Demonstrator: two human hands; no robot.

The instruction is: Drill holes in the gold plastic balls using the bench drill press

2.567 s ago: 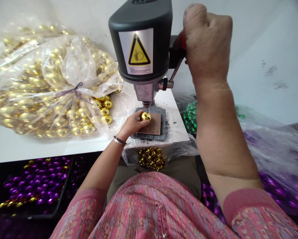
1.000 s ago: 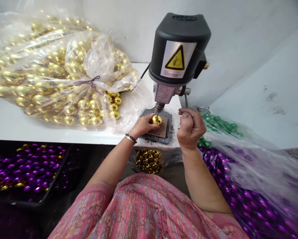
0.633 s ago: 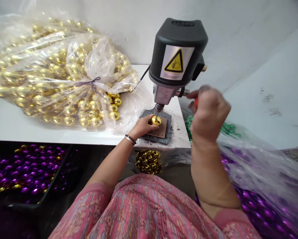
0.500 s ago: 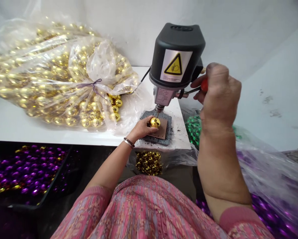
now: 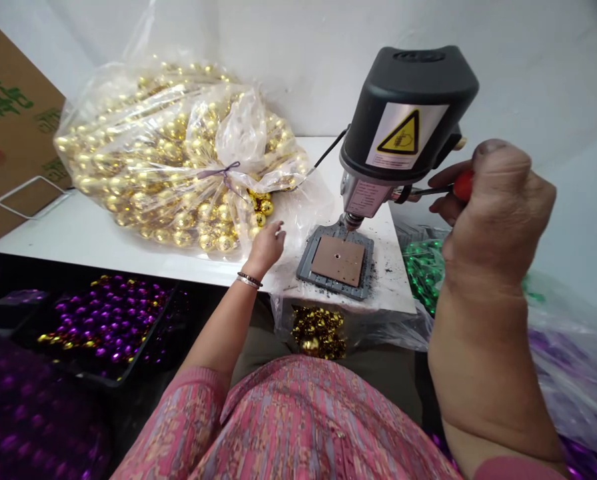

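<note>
A small bench drill [image 5: 406, 120] with a black head and a yellow warning label stands on a white table [image 5: 93, 240]. My right hand [image 5: 498, 207] is closed round the red knob of the drill's feed lever [image 5: 462, 185]. The brown pad [image 5: 338, 260] on the grey base plate below the bit is bare, with one small hole in it. My left hand [image 5: 267, 245] hovers left of the base, fingers loosely apart, at the mouth of a clear bag of gold balls [image 5: 178, 160]. I see nothing in that hand.
A bag of drilled gold balls [image 5: 318, 330] hangs below the table edge. A black tray of purple balls [image 5: 108, 313] sits lower left. Green balls [image 5: 421, 270] and purple balls lie in plastic at the right. A cardboard box [image 5: 8, 133] stands far left.
The gold ball that my left hand held under the bit is gone from the pad. That hand has moved left toward the bag. My right hand has risen with the lever.
</note>
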